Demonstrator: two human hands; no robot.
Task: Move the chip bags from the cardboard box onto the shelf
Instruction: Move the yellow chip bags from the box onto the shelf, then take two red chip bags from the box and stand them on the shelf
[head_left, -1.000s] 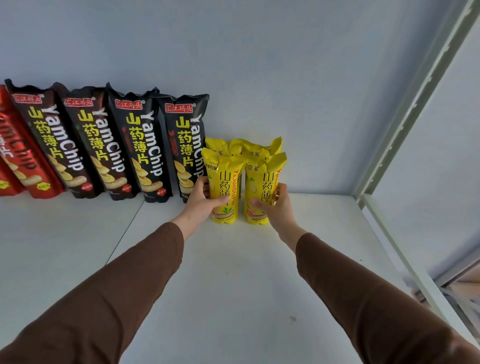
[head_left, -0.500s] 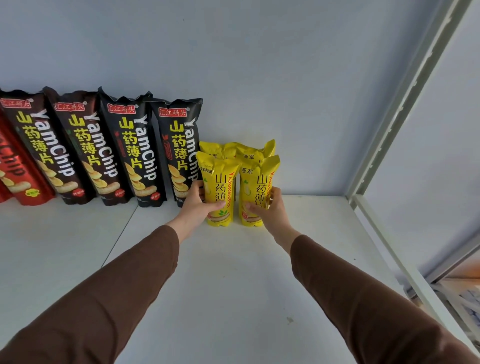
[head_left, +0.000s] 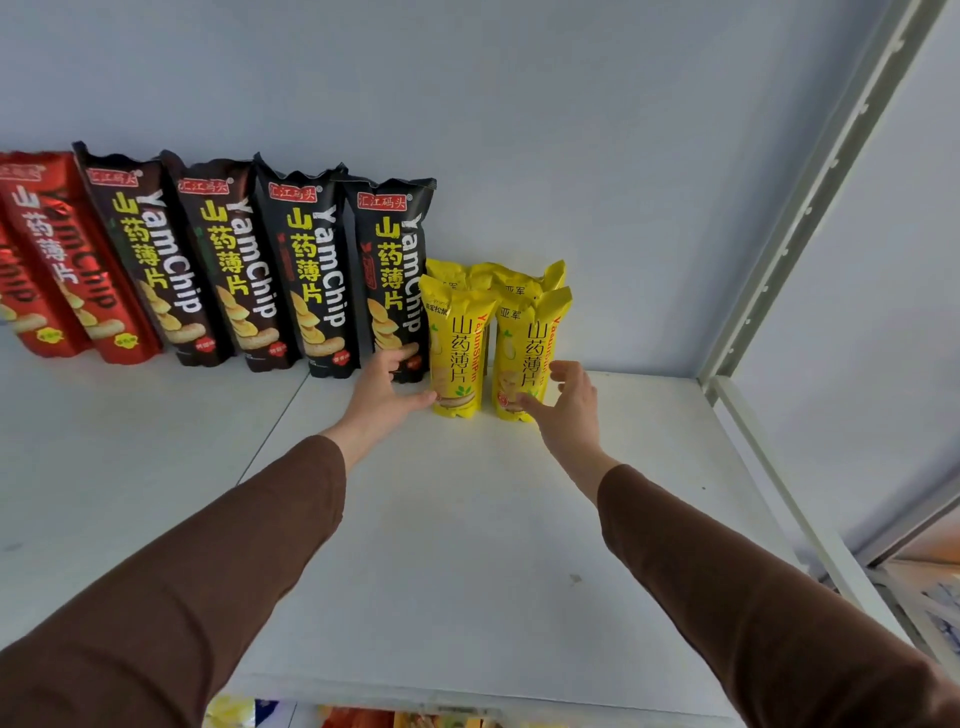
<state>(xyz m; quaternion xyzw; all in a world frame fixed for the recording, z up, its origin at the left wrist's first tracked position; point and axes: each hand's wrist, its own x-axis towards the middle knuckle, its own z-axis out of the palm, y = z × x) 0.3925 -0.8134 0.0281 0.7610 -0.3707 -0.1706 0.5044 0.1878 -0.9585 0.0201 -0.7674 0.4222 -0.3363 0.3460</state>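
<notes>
White shelf (head_left: 467, 545) w/ a pale grey-blue wall behind and a white metal upright (head_left: 810, 187) at the right edge. Nearest the viewer, along the shelf's front lip at the bottom of the head view, a strip of colourful packaging (head_left: 363, 719) shows from below; too cropped to tell what it is. Two arms in brown sleeves (head_left: 208, 571) reach fwd over the shelf. Left hand (head_left: 382, 392) is released, fingers spread and relaxed, thumb tip at or just beside the lower left edge of the front-left yellow chip bag (head_left: 457, 353); can't tell if it truly touches. Right hand (head_left: 566, 405) is also released, fingers loosely spread, holding nothing, thumb overlapping the lower right corner of the front-right yellow chip bag (head_left: 527, 353); contact unclear. Both yellow bags stand upright side by side near the back of the shelf, approx. centre-right. Directly behind them, two more yellow bags (head_left: 498, 278) stand against the wall, only their tops showing. To the left, a row of four taller black YamChip bags (head_left: 306, 275) leans along the wall, the rightmost just beside the yellow ones. Further left, red YamChip bags (head_left: 62, 260) continue the row, cut off by the frame edge.
</notes>
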